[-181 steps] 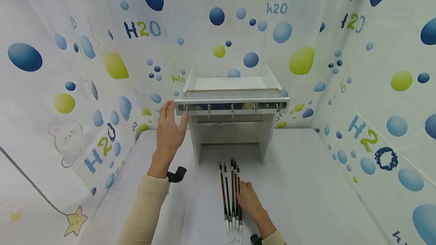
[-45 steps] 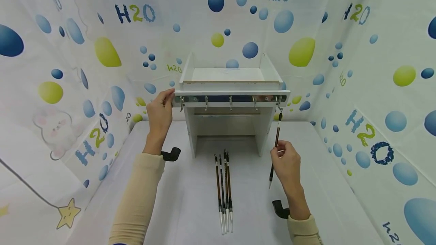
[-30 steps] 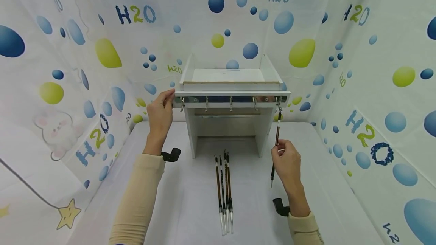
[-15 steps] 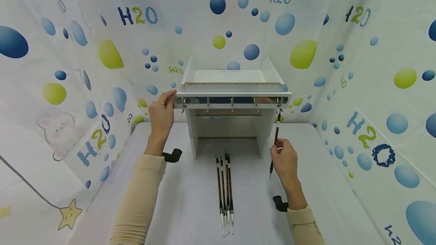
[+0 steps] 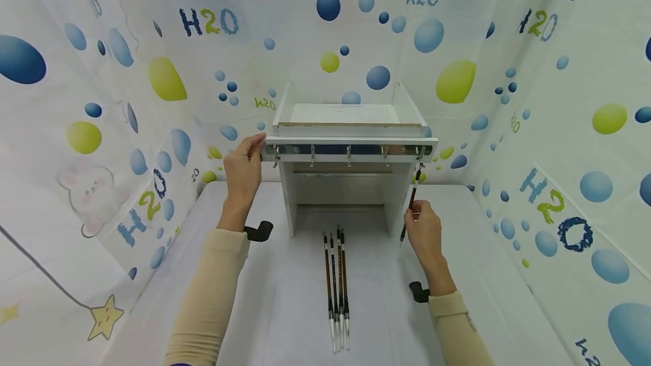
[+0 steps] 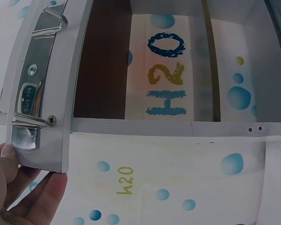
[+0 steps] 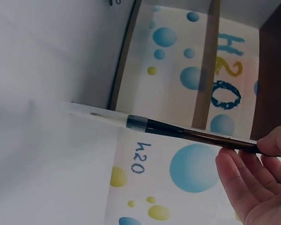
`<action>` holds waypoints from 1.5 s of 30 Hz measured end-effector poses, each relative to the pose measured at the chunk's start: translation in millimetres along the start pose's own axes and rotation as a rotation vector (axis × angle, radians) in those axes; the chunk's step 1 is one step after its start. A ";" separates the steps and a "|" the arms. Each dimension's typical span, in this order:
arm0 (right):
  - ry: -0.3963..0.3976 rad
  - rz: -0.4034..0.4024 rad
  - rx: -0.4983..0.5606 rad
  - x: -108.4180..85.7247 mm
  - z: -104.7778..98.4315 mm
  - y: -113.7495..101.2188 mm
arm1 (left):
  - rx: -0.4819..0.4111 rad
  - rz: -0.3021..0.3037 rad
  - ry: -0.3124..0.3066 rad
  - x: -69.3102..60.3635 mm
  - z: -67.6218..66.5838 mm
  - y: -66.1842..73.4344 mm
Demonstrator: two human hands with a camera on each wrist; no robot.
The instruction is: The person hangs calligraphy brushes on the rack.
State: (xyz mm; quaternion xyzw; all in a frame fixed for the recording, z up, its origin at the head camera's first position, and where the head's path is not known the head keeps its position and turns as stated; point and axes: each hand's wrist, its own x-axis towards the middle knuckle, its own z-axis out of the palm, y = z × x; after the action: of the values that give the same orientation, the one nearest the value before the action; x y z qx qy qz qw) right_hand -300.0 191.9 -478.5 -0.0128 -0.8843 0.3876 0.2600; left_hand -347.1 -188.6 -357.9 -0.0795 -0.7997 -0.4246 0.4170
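My right hand [image 5: 424, 230] pinches the dark brown handle of a calligraphy brush [image 5: 412, 194] between thumb and fingers. The brush's looped top meets the rightmost hook [image 5: 421, 154] of the metal hook strip [image 5: 366, 149]; whether the loop is over the hook, I cannot tell. In the right wrist view, a clear cap covers the pale tip of the brush [image 7: 164, 128]. My left hand [image 5: 243, 177] holds the left end of the white board bearing the strip, thumb in front and fingers behind. Several capped brushes [image 5: 335, 287] lie side by side on the white tabletop.
The hook board fronts a white shelf unit [image 5: 289, 202] with a raised tray [image 5: 341, 112] on top. The other hooks [image 5: 348, 156] carry nothing. Bubble-patterned sheets [image 5: 549, 129] surround the table on the back and sides.
Earlier my right hand was at the brushes on the table; one has since been raised to the right-end hook. Lately its lower tip has swung up and left. The left hand now holds the board's end.
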 end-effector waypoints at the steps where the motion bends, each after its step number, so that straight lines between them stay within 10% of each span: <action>1: -0.003 -0.002 0.000 1.0 0.4 0.6 | 0.000 0.001 0.001 -0.2 0.1 -0.2; 45: 0.016 0.002 0.031 -5.6 -3.6 -6.3 | -0.009 0.002 0.000 0.9 0.1 -0.2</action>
State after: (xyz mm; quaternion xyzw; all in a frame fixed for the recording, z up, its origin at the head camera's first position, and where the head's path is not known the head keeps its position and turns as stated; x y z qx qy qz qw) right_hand -292.4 188.7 -474.7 -0.0127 -0.8761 0.4015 0.2667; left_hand -347.8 -188.9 -357.4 -0.0821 -0.7976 -0.4280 0.4170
